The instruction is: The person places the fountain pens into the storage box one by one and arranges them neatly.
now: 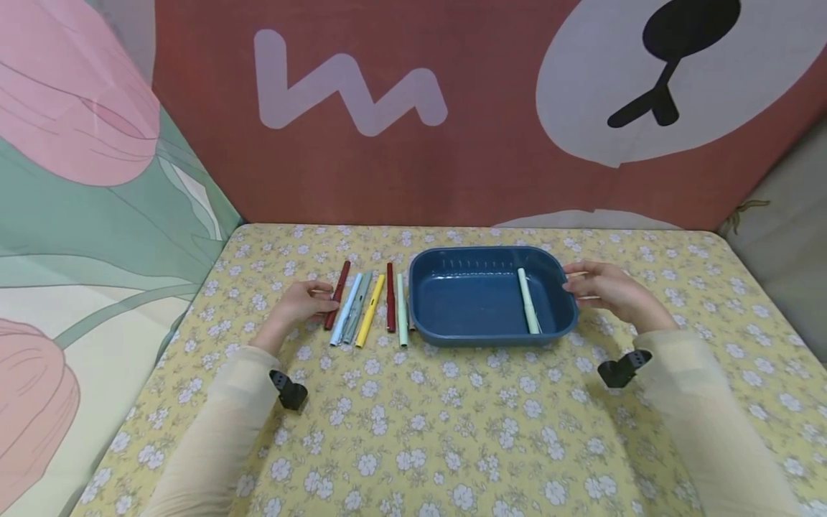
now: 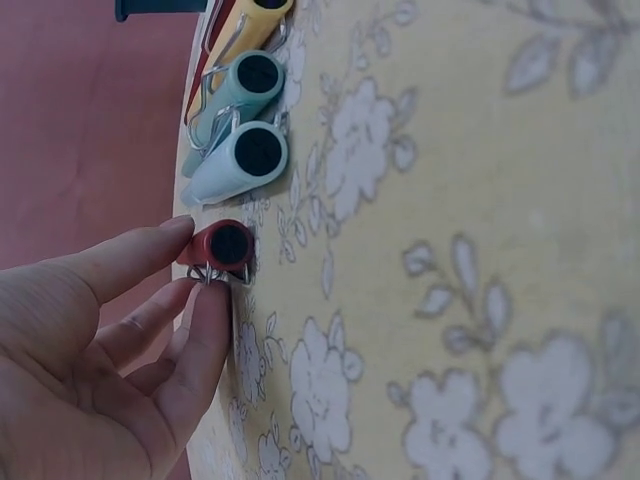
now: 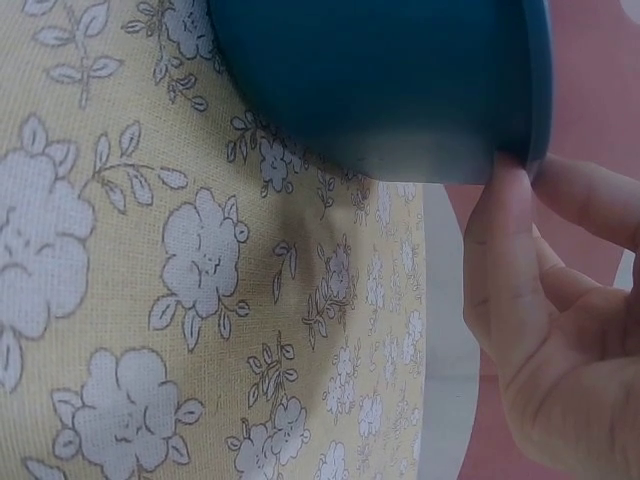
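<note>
At the left end of a row of pens, my left hand point(image 1: 298, 307) pinches a dark red pen point(image 1: 339, 291) between thumb and fingers. The left wrist view shows the fingertips at the metal clip of this red pen point(image 2: 222, 243), which lies along the tablecloth. My right hand point(image 1: 607, 290) grips the right end of a blue plastic basin point(image 1: 491, 340). In the right wrist view, thumb and fingers pinch the basin's rim point(image 3: 540, 90) from both sides. Inside the basin, toward its right, lies a pale green pen point(image 1: 528, 301).
Between the left hand and the basin lie a light blue pen point(image 1: 346, 309), a grey-green pen point(image 1: 358, 307), a yellow pen point(image 1: 370, 310), another dark red pen point(image 1: 390, 298) and another pale green pen point(image 1: 402, 310). A flowered cloth point(image 1: 413, 431) covers the table. A printed fabric wall point(image 1: 388, 179) stands behind it.
</note>
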A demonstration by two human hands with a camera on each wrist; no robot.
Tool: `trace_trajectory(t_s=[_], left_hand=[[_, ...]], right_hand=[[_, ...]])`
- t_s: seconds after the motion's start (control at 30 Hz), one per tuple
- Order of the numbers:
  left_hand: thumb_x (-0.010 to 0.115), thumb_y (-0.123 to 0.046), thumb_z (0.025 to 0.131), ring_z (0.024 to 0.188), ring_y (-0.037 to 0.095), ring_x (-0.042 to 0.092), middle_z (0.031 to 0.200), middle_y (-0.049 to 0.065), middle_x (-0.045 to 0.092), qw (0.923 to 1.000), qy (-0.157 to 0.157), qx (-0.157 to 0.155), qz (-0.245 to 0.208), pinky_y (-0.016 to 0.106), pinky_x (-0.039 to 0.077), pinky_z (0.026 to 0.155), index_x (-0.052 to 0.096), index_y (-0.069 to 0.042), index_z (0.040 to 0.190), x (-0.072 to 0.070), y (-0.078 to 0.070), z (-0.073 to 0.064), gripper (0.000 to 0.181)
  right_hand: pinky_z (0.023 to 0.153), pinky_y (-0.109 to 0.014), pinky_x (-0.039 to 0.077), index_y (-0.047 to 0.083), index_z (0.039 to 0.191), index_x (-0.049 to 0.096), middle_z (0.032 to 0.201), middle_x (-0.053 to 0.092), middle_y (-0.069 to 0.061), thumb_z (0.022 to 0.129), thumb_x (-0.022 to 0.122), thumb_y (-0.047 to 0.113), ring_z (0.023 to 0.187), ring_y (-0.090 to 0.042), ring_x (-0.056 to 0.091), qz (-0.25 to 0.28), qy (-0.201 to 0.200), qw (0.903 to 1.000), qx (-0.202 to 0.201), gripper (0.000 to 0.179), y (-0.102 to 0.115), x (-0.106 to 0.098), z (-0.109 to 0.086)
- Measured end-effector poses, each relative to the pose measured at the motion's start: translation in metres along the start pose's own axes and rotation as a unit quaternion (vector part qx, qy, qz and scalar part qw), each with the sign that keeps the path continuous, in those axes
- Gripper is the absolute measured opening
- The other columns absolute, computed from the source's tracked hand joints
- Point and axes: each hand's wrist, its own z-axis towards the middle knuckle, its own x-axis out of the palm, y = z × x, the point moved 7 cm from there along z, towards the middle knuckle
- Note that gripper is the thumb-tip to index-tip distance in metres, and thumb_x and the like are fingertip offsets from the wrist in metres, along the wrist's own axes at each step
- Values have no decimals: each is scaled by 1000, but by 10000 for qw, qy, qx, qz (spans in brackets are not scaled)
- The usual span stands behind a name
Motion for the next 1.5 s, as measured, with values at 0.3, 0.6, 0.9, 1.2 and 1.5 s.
trace_trajectory(t_s=[0.3, 0.6, 0.9, 1.2, 1.5], left_hand=[[65, -17, 91, 93, 20, 65, 130, 22, 55, 9999, -118, -8, 104, 32, 60, 79, 49, -2, 136, 1, -1, 0, 50], [63, -14, 92, 87, 16, 65, 128, 24, 56, 9999, -166, -26, 34, 29, 60, 75, 49, 1, 135, 1, -3, -1, 48], [58, -15, 95, 96, 19, 66, 130, 25, 56, 9997, -57, 21, -253, 33, 59, 87, 48, 1, 138, -1, -4, -2, 47], [57, -22, 96, 111, 25, 60, 136, 20, 52, 9974, 26, 32, -726, 33, 56, 94, 43, -7, 142, -2, -14, -6, 51], [52, -19, 98, 122, 28, 55, 143, 17, 46, 9908, 264, 347, -1282, 37, 50, 103, 35, -8, 148, 10, -34, -8, 54]], right_hand=[[77, -19, 56, -2, 145, 29, 107, 55, 3, 99, 51, 22, 86, -2, 57, 25, 33, 10000, -19, 57, 3, 0, -1], [77, -19, 56, -3, 145, 29, 101, 56, 8, 98, 52, 22, 85, -1, 57, 34, -16, 10000, 2, 57, 4, -1, -2], [78, -20, 56, -3, 145, 29, 113, 56, -3, 98, 52, 23, 87, 0, 57, -33, -52, 10000, 9, 58, 3, -1, -3], [77, -20, 56, -5, 144, 29, 107, 57, 2, 98, 53, 21, 84, 3, 58, 48, -40, 10000, -37, 58, 3, -1, -5], [78, -21, 57, -5, 144, 29, 106, 57, 3, 97, 53, 20, 84, 4, 59, 69, 26, 9999, -127, 59, 1, -2, -7]])
